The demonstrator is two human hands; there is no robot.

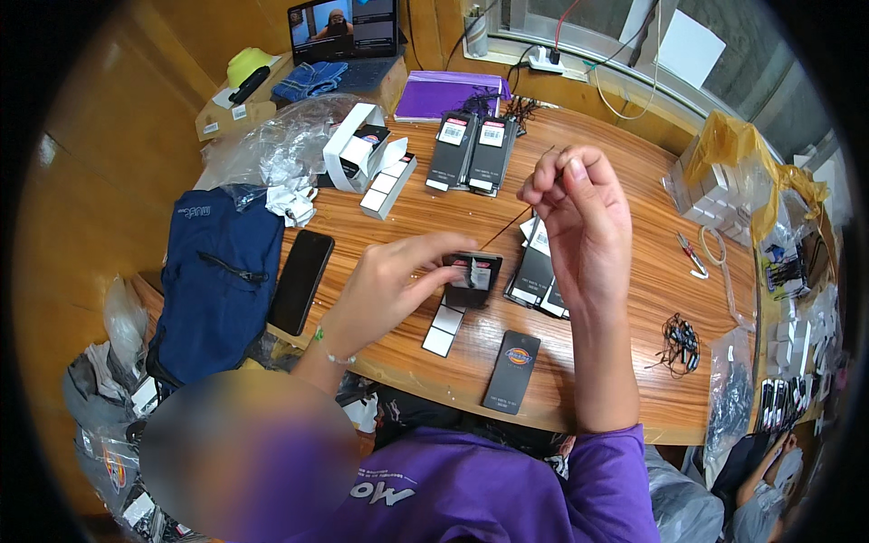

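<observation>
A wood-grain surface (652, 231) spreads before the person, with a navy blue bag (217, 290) along its left side and an open laptop (344, 27) beyond the far left corner. The right hand (584, 204) is raised, thumb and fingers pinched narrow on one end of a thin string; the left hand (389, 276), lower, grips a dark hang tag between thumb and fingers. A black smartphone (301, 281) lies just right of the bag. Two stacks of black hang tags (471, 154) stand toward the back, and a loose black hang tag (512, 373) lies near the front edge. The dark hang tag (480, 276) in the left hand is above a strip of white labels (444, 330). A tangle of black cords (679, 344) sits far to the right, near red-handled snips (692, 255). Thinnest of all, the black string (507, 230) slants between the two hands; I can't tell whether it passes through the tag
</observation>
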